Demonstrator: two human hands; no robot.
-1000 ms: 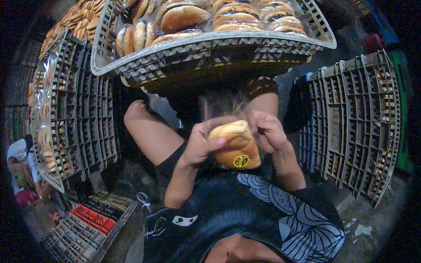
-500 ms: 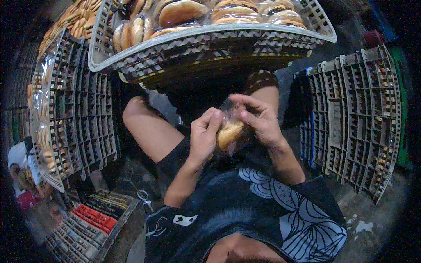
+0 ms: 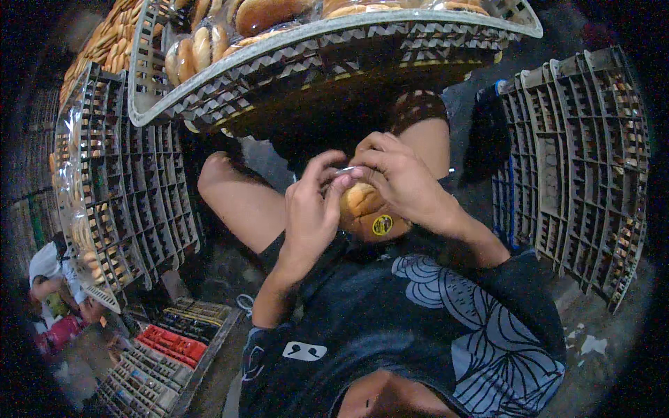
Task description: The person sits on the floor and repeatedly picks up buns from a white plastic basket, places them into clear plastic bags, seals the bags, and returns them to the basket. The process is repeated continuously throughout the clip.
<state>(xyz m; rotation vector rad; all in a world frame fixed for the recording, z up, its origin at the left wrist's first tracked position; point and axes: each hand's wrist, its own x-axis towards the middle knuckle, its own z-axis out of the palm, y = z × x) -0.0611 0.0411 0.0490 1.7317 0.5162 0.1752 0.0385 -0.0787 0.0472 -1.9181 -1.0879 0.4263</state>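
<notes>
A golden bread bun [image 3: 362,200] in a clear plastic bag is held over my lap, with a round yellow and black label on the side toward me. My left hand [image 3: 313,205] is closed on the bag's far end, thumb and fingers pinching the film. Across from it, my right hand [image 3: 401,174] also pinches the bag, its fingers curled over the top edge. The two hands nearly meet above the bun, hiding part of the film between them.
Ahead of my knees stands a pale plastic crate [image 3: 244,59] of bagged buns. Tall stacks of crates rise at my left [image 3: 150,188] and right [image 3: 578,160]. A red crate [image 3: 171,345] sits lower left. Loose long breads [image 3: 115,42] lie far left; a person [image 3: 56,285] is beyond.
My hands have drawn closer together, and the fingers have folded over the bag's top. The bun has turned, so its round label now shows. My view has shifted slightly.
</notes>
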